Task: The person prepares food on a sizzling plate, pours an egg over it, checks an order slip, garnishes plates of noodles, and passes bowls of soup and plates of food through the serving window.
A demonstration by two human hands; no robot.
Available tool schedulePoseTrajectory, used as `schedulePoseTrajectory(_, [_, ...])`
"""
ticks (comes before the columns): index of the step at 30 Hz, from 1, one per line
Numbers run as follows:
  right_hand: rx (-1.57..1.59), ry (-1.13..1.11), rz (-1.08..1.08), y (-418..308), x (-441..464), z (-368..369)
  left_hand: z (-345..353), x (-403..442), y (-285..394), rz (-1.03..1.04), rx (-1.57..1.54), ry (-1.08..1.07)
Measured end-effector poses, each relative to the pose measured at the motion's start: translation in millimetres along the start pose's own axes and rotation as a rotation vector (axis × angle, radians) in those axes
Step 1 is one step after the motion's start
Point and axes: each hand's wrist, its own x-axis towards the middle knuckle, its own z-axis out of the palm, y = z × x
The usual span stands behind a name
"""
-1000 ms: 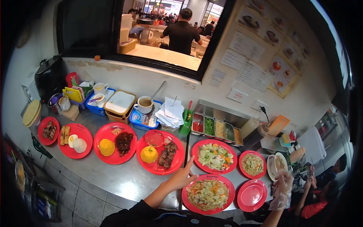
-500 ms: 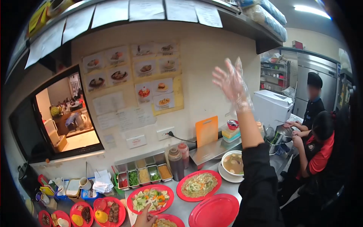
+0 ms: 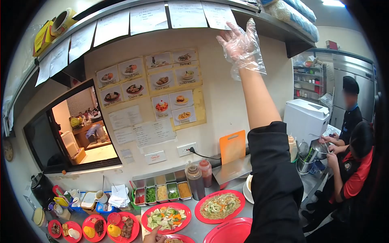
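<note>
Head view: gloved right hand (image 3: 243, 48), spread open, near papers (image 3: 186, 15) hung from the shelf (image 3: 275, 30) edge, presumably for readability; left hand (image 3: 154, 236), by red plate (image 3: 188, 216), cropped: grip indeterminable.

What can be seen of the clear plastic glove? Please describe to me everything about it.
The clear glove looks like thin plastic, loose, wrinkled and shiny, with skin showing through. It covers the person's right hand, raised with the fingers spread, and ends around the wrist in a loose, flared edge. Nothing is visible in its grip. Its upper part overlaps, in this view, the lower edge of the rightmost hanging paper sheet; whether they touch, I cannot tell.
</note>
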Motion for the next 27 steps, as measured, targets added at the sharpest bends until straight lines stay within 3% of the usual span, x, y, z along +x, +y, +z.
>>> schedulePoseTrajectory(3, [0.062,0.01,-0.038,11,1,7,-2,-5,1,-0.058,0.012,-0.001])
schedulePoseTrajectory(5, [-0.005,0.047,-0.176,16,-2,9,-4,-8,4,-0.086,0.01,0.002])
schedulePoseTrajectory(10, [0.078,0.071,-0.13,17,-7,1,-15,-10,15,-0.048,0.032,0.002])
schedulePoseTrajectory(12, [0.018,0.104,-0.249,16,-9,4,-18,-10,15,-0.029,0.05,0.005])
schedulePoseTrajectory(15, [0.124,0.128,-0.256,11,-3,4,-15,-14,5,0.007,0.023,0.039])
schedulePoseTrajectory(17, [0.164,0.107,-0.274,9,7,-8,-15,-17,1,-0.092,0.007,0.005])
schedulePoseTrajectory(18, [-0.072,0.059,-0.365,11,13,-11,-17,-19,2,-0.092,0.006,0.004])
schedulePoseTrajectory(20, [0.158,0.086,-0.214,0,14,-11,-21,-21,5,-0.09,-0.064,0.001])
schedulePoseTrajectory(27, [0.109,0.164,-0.239,-7,11,3,-25,-25,4,-0.111,-0.001,0.002])
